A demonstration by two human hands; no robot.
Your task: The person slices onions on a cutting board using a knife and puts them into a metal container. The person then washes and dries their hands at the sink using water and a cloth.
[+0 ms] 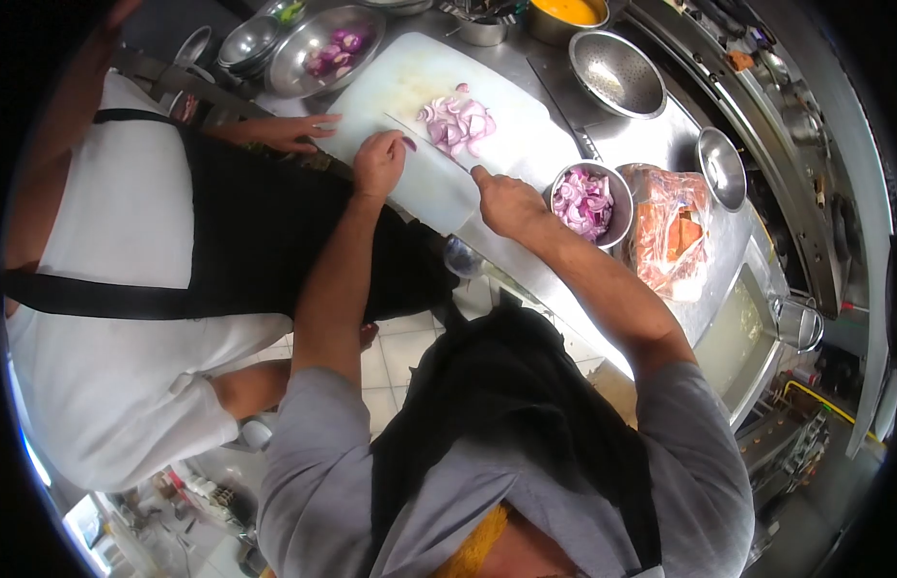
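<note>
Right fingers (480, 176) wrapped round knife (443, 155) handle; left fingers (398, 142) bunched at purple onion piece (409, 144), grip unclear. Co-worker's hand (287, 133) left of left fingers, at edge of cutting board (439, 191). Knife blade between left fingers and sliced onions (456, 125). Right of right fingers: pot (622, 207) holding cut onions (580, 204), then plastic-wrapped package (670, 231). Beyond left fingers: bowl (292, 69) with whole-looking onions (335, 55).

No lettering, label or number can be read here.
</note>
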